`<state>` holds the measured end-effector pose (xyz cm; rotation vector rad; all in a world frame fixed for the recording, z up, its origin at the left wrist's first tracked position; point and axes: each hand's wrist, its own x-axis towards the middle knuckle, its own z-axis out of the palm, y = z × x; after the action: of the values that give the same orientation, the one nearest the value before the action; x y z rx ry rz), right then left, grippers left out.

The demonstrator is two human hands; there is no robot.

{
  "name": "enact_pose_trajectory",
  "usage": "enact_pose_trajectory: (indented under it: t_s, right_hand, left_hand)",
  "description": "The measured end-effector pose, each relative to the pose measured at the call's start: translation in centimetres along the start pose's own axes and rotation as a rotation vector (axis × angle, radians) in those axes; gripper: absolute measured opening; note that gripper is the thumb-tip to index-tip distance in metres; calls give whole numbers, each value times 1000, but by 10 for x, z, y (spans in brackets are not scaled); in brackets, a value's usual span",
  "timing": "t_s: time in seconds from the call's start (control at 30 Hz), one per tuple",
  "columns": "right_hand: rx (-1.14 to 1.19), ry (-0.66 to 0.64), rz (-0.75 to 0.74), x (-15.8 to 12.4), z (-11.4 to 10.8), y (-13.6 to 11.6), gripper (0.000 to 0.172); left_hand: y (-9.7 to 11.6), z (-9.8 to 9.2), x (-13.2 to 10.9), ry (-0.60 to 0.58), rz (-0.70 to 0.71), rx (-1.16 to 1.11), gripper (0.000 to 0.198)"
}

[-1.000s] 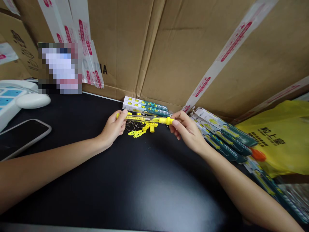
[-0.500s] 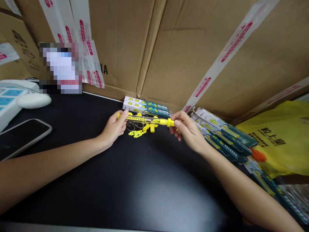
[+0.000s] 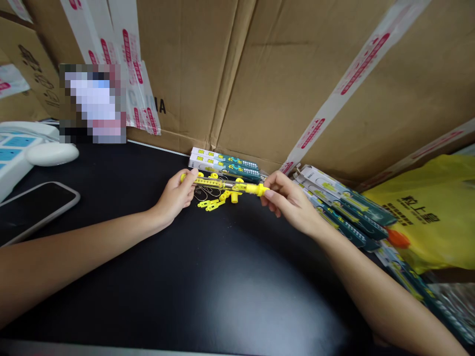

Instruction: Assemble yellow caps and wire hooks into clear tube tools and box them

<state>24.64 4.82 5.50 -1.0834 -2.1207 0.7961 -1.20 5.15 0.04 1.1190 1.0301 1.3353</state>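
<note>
Between my two hands lies a tubular spring scale [image 3: 208,183], clear with a yellow marked scale inside and yellow ends, held nearly level above the table. My left hand [image 3: 174,195] is closed round its left end, thumb on top. At the other end, my right hand [image 3: 287,200] pinches the tip of the yellow end piece [image 3: 256,189] between thumb and fingers. Beneath the tube are loose yellow flat tabs [image 3: 213,204], a small yellow cylinder [image 3: 234,198] and several bent metal wires [image 3: 211,192], partly hidden by the tube.
Printed spring scale boxes [image 3: 224,165] lie behind my hands, with more boxes [image 3: 345,202] stacked to the right. A yellow bag [image 3: 438,212] sits at far right. On the left are a phone [image 3: 40,205] and a white power strip [image 3: 13,153]. Large cardboard boxes [image 3: 282,74] wall the back.
The fingers of my right hand have shifted slightly on the yellow end piece, and more of that piece shows. My left hand and the loose parts have stayed in place.
</note>
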Motion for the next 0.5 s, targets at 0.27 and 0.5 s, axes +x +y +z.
enact_pose_trajectory:
  t_s: [0.27,0.5]
  right_hand:
    - [-38,20,36,0,-1,1,32]
    - [-79,-16,41,0,0,0,33]
  left_hand:
    - [1,1,-1,5,1,9,32]
    - [2,1,-1,1,-4,5,32]
